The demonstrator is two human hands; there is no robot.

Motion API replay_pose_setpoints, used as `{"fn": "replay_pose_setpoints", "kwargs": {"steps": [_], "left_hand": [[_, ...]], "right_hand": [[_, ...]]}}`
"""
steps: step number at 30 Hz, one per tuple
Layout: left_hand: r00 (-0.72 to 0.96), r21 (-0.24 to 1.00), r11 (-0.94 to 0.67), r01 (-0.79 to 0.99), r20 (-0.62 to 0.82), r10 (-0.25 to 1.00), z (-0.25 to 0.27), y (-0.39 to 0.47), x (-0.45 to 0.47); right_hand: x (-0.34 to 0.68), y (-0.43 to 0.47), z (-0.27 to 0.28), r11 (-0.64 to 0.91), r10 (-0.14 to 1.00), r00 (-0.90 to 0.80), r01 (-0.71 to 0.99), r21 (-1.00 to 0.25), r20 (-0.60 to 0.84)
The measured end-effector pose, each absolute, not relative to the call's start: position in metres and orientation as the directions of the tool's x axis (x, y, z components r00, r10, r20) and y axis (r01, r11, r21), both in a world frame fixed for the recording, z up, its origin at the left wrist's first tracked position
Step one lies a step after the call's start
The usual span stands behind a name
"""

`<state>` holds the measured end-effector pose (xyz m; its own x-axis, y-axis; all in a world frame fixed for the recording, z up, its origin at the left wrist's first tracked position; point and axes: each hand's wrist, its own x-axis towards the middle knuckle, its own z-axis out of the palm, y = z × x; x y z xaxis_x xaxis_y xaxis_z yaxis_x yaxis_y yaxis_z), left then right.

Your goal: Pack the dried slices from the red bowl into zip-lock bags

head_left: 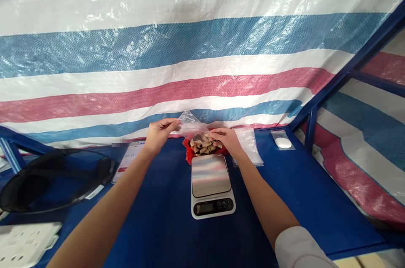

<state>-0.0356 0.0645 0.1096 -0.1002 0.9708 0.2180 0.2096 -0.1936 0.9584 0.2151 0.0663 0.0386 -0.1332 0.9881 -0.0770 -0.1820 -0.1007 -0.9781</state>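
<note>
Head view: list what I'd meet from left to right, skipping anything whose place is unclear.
Power strip, phone, left hand, clear bag, right hand, stacked bags, white oval object.

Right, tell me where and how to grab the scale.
Probably by both white side edges of the scale, coming from the near end: it lies flat, and the red wrapping sits right at its far end.

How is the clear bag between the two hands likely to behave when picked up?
The clear bag is probably floppy, as it creases between the left hand and right hand. Its see-through film looks thin, so likely light. Its shine hints it may be slippery.
</note>
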Motion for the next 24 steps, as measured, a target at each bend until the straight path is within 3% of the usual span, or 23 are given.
{"fn": "replay_pose_setpoints", "kwargs": {"steps": [7, 16, 24], "left_hand": [[-0.037, 0.942, -0.223, 0.249, 0.239, 0.97, 0.106, 0.063, -0.033], [-0.067, 0.944, -0.231, 0.235, 0.253, 0.965, 0.109, 0.06, -0.033], [-0.087, 0.951, -0.23, 0.208, 0.253, 0.964, 0.114, 0.059, -0.034]], "right_hand": [[0.215, 0.064, 0.042, -0.115, 0.981, -0.172, -0.149, -0.982, -0.089], [0.215, 0.065, 0.045, -0.108, 0.985, -0.153, -0.182, -0.977, -0.08], [0.212, 0.066, 0.049, -0.098, 0.986, -0.145, -0.103, -0.99, -0.083]]}}
